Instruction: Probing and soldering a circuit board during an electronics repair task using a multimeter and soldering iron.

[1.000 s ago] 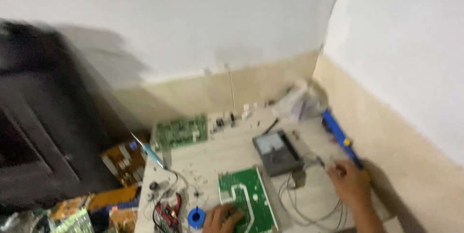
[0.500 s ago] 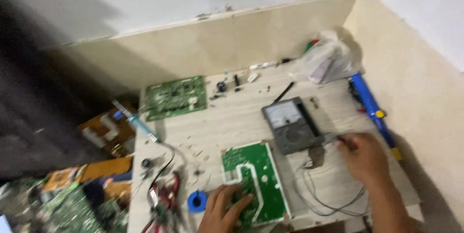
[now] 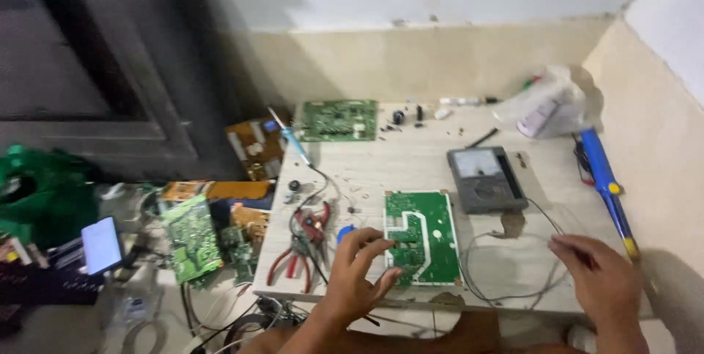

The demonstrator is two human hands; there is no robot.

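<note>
A green circuit board (image 3: 429,233) lies flat near the front of a low white table (image 3: 411,159). My left hand (image 3: 357,273) rests on its left edge, fingers spread over the board. My right hand (image 3: 601,284) is at the front right of the table, fingers closed on a thin dark probe lead whose wires (image 3: 513,262) loop toward a grey analog multimeter (image 3: 485,178) behind the board. A small blue roll (image 3: 345,234) sits just left of my left hand.
Red-handled pliers (image 3: 297,251) and a soldering iron (image 3: 293,141) lie at the table's left. Another green board (image 3: 339,120) sits at the back left, a plastic bag (image 3: 546,108) at the back right, a blue tool (image 3: 607,181) along the right wall. More boards (image 3: 192,236) litter the floor.
The camera has tilted down and the view shifted right. My right hand moved from beside the multimeter toward the table's front right corner; my left hand stays on the green board.
</note>
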